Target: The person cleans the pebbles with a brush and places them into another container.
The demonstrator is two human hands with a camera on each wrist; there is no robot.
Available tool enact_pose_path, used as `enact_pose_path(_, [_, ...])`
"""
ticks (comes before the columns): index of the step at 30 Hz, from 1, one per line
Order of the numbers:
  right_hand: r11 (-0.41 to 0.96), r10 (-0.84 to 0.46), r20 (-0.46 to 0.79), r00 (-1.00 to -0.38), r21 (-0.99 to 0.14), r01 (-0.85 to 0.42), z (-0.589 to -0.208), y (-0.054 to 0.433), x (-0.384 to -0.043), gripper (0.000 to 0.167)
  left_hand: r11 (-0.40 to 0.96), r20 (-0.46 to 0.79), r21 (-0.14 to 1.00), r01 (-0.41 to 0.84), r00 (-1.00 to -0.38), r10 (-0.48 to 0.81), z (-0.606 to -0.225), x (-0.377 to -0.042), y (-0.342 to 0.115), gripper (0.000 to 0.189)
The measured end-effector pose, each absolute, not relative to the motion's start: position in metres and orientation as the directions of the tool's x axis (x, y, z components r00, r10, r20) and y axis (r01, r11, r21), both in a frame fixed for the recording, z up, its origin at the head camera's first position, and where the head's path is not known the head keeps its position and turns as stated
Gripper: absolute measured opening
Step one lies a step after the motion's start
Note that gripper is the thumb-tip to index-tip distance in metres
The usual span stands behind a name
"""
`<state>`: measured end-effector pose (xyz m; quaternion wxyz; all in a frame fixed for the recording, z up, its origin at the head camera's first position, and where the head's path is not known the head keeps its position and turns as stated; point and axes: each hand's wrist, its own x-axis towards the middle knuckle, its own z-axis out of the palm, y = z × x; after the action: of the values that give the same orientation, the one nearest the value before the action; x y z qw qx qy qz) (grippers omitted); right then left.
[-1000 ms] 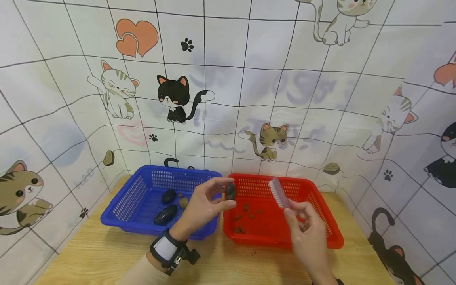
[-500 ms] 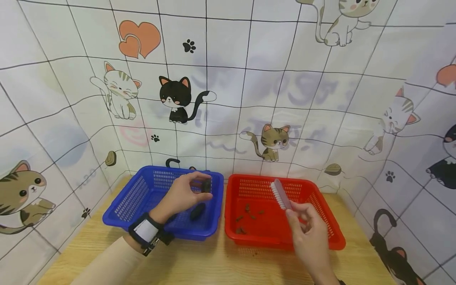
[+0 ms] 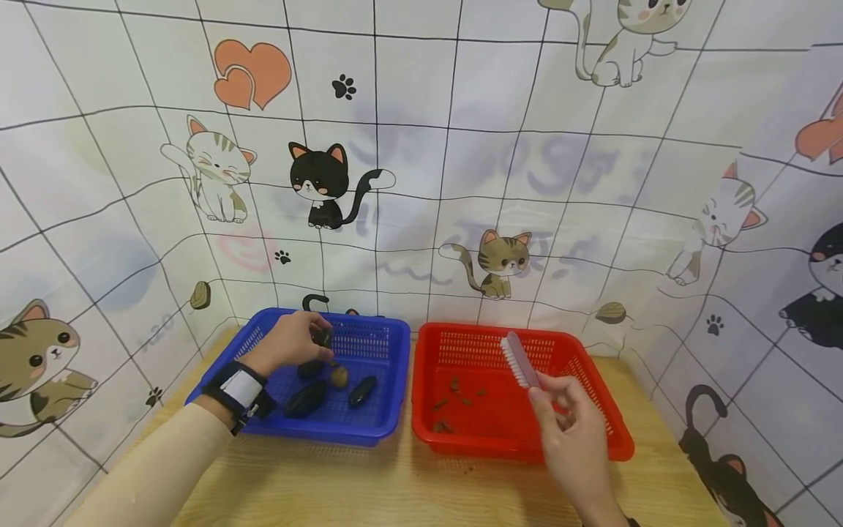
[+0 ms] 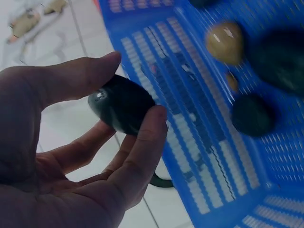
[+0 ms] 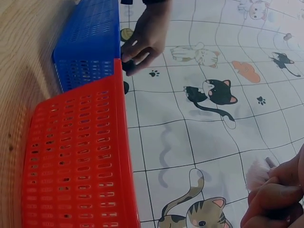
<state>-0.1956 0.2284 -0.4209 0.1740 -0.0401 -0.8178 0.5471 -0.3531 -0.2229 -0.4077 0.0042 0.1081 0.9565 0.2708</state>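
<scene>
In the head view my left hand (image 3: 290,342) is over the back left of the blue plastic basket (image 3: 316,437). Its thumb and fingers pinch a smooth dark stone (image 4: 122,104), clearest in the left wrist view. Below and beside it in the basket lie a large dark stone (image 3: 306,400), a smaller elongated one (image 3: 362,391), a yellowish-brown stone (image 3: 339,377) and another dark stone (image 3: 309,368) partly behind the hand. My right hand (image 3: 573,424) holds a small pinkish brush (image 3: 519,360) over the red basket, white bristles facing left.
The red plastic basket (image 3: 514,450) stands right of the blue one, with a small gap between. Several small brown bits (image 3: 443,426) lie on its bottom. Both sit on a wooden table (image 3: 395,490). A cat-print sheet (image 3: 408,161) closes off the back and sides.
My left hand has carried the dark stone leftward, from between the baskets to the blue basket's back left, uncovering stones there. My right hand with the brush has stayed nearly still.
</scene>
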Motion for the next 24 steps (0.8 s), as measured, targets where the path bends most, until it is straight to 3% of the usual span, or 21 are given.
enact_pose_path(7, [0.404,0.264,0.204,-0.943,-0.911,-0.084,-0.419,0.233,-0.195,0.033,0.861,-0.016,0.473,0.188,-0.975,0.221,-0.422,-0.375,-0.256,0.059])
enact_pose_path(13, [0.434,0.258,0.161,-0.953,-0.900,-0.035,-0.419,0.236,-0.195,0.035,0.909,-0.145,0.401,0.113,-0.972,0.184,-0.439,-0.395,-0.274,0.055])
enact_pose_path(18, [0.444,0.258,0.176,-0.950,-0.895,-0.046,-0.420,0.238,-0.196,0.036,0.933,-0.261,0.360,0.021,-0.958,0.122,-0.429,-0.388,-0.268,0.046])
enact_pose_path(24, [0.452,0.266,0.181,-0.947,-0.891,-0.043,-0.421,0.241,-0.196,0.035,0.965,-0.325,0.262,-0.004,-0.942,0.085,-0.434,-0.384,-0.268,0.034])
